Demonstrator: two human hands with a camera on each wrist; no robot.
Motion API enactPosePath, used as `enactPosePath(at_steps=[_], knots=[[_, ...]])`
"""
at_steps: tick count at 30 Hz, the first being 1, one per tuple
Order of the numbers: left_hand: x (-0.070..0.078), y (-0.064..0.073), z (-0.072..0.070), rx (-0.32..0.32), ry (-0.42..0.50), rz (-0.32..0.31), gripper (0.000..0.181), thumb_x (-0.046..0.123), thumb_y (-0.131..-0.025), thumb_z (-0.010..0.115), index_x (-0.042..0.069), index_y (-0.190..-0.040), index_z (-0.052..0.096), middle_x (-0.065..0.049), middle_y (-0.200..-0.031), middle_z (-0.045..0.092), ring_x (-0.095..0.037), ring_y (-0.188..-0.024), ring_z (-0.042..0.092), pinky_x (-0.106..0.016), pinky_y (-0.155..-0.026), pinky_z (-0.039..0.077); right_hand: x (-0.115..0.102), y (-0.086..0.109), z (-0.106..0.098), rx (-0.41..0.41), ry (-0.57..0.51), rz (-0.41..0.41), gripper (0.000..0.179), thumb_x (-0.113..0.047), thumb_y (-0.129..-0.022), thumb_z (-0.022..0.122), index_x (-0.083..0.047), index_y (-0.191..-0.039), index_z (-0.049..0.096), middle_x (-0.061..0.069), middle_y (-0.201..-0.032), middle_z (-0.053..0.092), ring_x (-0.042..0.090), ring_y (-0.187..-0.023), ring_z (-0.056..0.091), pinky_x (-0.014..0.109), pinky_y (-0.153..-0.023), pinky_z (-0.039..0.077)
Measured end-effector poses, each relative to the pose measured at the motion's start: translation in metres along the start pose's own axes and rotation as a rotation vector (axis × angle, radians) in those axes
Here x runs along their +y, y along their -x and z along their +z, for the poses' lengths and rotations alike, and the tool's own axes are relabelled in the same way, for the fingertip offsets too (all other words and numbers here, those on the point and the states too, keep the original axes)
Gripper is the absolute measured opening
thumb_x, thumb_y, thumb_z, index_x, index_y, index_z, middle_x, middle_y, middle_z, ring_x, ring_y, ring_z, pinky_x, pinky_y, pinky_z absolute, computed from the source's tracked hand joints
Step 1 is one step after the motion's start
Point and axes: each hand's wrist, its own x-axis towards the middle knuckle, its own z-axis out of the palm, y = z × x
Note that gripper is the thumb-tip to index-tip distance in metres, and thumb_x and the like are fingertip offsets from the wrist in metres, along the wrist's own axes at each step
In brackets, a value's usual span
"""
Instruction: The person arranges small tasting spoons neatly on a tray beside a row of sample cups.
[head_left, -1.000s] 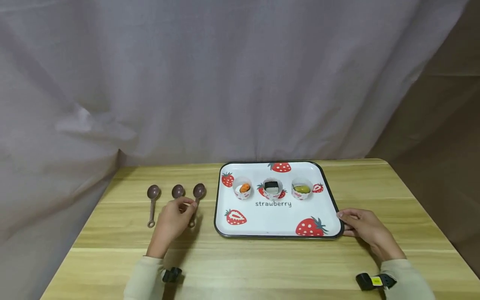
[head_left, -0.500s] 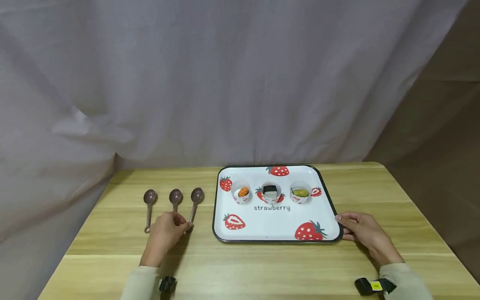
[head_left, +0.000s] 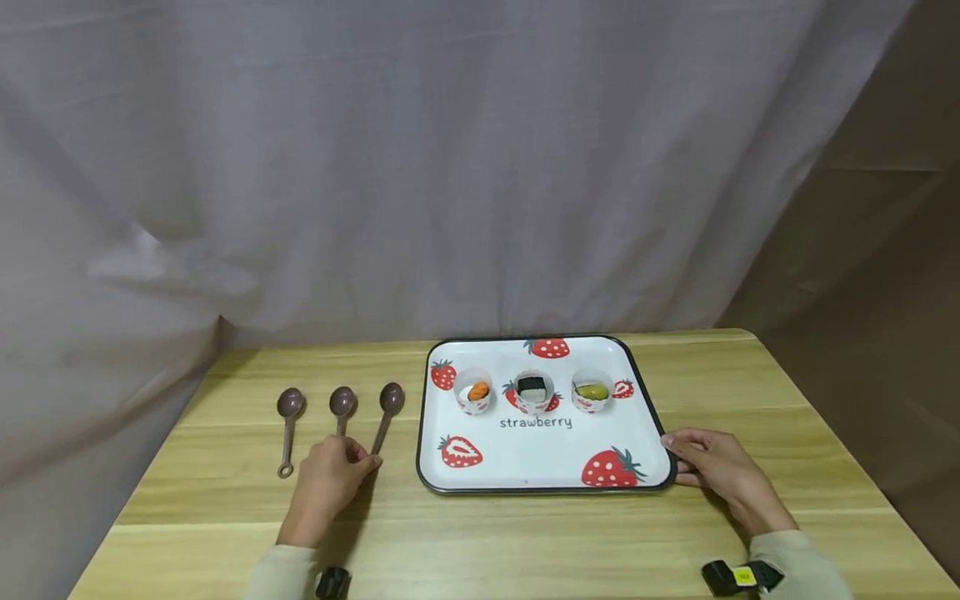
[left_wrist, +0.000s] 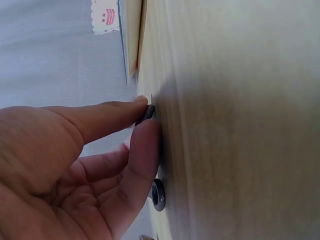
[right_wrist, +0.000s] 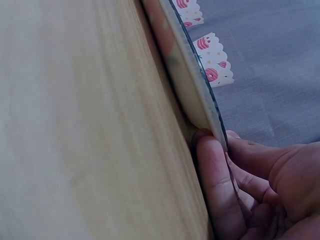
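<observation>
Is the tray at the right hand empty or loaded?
Loaded: in the head view, the tray bears three cups in a row, each with something inside.

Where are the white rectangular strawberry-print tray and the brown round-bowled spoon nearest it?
White rectangular strawberry-print tray (head_left: 532, 454): head view, bare surface below the lettering.
Brown round-bowled spoon nearest it (head_left: 391, 399): head view, inside of the bowl.

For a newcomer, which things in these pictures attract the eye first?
The strawberry tray likely comes first, with three cups in a row on it and the right hand gripping its right edge. Three brown spoons are to its left; the left hand pinches the nearest spoon.
</observation>
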Motion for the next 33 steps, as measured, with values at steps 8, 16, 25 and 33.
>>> enactPosePath(at_steps=[8,16,25,33], knots=[[-0.005,0.0,-0.003,-0.053,0.091,-0.02,0.022,0.019,-0.096,0.077,0.006,-0.08,0.073,0.0,-0.067,0.067,-0.016,-0.061,0.059,-0.03,-0.055,0.048,0.001,0.002,0.004,0.014,0.004,0.009,0.041,-0.018,-0.111,0.057,0.017,-0.133,0.057,-0.004,-0.094,0.07,0.008,-0.079,0.065,0.027,-0.069,0.064],[-0.007,0.0,-0.002,-0.114,0.234,-0.069,0.021,0.016,-0.097,0.076,0.001,-0.084,0.072,-0.005,-0.071,0.068,-0.016,-0.062,0.065,-0.029,-0.058,0.06,0.0,0.003,0.002,0.028,0.013,0.007,0.041,-0.019,-0.111,0.058,0.016,-0.133,0.059,-0.003,-0.092,0.07,0.008,-0.078,0.065,0.027,-0.069,0.064],[-0.013,-0.002,0.005,-0.184,0.519,-0.145,0.019,0.01,-0.101,0.071,-0.008,-0.096,0.071,-0.012,-0.077,0.069,-0.016,-0.064,0.065,-0.027,-0.058,0.061,-0.002,0.003,0.005,0.028,0.013,-0.023,0.037,-0.017,-0.11,0.058,0.015,-0.128,0.062,0.0,-0.091,0.068,0.009,-0.074,0.064,0.027,-0.067,0.064],[-0.015,-0.005,0.009,-0.204,0.641,-0.171,0.017,0.002,-0.103,0.064,-0.015,-0.109,0.067,-0.012,-0.085,0.07,-0.015,-0.069,0.07,-0.027,-0.066,0.064,0.002,0.003,0.004,0.024,0.0,-0.01,0.037,-0.016,-0.11,0.057,0.016,-0.129,0.06,-0.001,-0.09,0.07,0.009,-0.076,0.067,0.027,-0.068,0.064]])
